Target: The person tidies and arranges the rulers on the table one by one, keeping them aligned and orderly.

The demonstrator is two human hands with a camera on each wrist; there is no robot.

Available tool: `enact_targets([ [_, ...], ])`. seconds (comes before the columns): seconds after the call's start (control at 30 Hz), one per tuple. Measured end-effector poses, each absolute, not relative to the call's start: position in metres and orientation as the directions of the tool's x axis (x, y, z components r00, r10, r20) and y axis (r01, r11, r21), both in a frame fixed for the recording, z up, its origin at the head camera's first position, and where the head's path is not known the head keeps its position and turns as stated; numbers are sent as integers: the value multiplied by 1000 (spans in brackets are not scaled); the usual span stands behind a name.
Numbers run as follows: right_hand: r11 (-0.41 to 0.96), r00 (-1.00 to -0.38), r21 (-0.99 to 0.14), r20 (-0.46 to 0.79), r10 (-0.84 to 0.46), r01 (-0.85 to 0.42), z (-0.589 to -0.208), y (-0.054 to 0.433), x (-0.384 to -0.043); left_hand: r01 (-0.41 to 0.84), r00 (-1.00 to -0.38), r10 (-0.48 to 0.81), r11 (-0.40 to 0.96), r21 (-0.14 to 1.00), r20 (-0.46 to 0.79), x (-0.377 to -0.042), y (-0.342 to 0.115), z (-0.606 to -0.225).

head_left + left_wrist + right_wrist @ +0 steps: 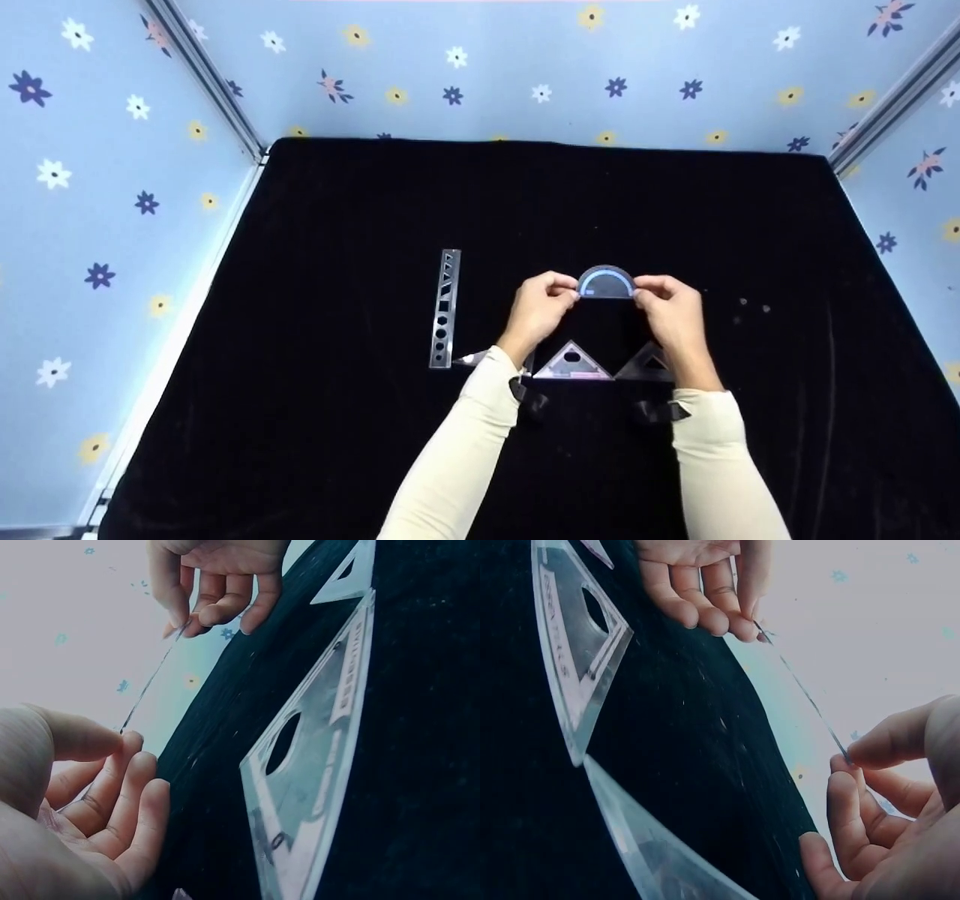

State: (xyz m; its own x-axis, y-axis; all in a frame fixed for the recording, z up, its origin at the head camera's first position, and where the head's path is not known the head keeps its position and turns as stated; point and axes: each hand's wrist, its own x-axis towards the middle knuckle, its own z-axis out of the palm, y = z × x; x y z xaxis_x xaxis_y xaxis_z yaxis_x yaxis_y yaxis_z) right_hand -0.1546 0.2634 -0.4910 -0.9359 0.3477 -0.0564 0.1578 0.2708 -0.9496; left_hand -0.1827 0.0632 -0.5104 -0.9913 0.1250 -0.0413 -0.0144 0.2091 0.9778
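Both hands hold a clear protractor (606,283) with a blue arc, its curved side away from the body. My left hand (538,306) pinches its left corner between thumb and forefinger, while the right hand (673,309) does the same at the right corner. From the wrist views the protractor is seen edge-on, raised over the black cloth. Nearer the body lies a clear set square (574,364) with an oval hole. Right of it, partly behind the right wrist, is another set square (645,364). The left forearm covers part of a third clear piece (471,358).
A clear ruler (445,307) with cut-out shapes lies lengthwise left of the hands. Small round bits (766,308) sit on the black cloth (337,225) to the right. Flower-patterned panels (495,67) stand around the back and sides.
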Motion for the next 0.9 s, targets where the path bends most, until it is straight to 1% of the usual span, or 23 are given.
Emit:
enact_targets([
  [0.2, 293, -936, -946, -31, 351, 141, -489, 276, -150, 23, -988, 156, 246, 969, -17, -177, 71, -506],
  [0.37, 275, -937, -949, -56, 345, 157, -490, 283, -144, 40, -986, 164, 292, 955, -9, -174, 79, -507],
  [0.57, 256, -933, -950, -80, 351, 177, -490, 290, -138, 40, -983, 184, 282, 958, -13, -169, 86, -508],
  [0.9, 240, -921, -946, -117, 372, 217, -490, 302, -130, 67, -979, 205, 315, 947, 1, -162, 98, -506],
])
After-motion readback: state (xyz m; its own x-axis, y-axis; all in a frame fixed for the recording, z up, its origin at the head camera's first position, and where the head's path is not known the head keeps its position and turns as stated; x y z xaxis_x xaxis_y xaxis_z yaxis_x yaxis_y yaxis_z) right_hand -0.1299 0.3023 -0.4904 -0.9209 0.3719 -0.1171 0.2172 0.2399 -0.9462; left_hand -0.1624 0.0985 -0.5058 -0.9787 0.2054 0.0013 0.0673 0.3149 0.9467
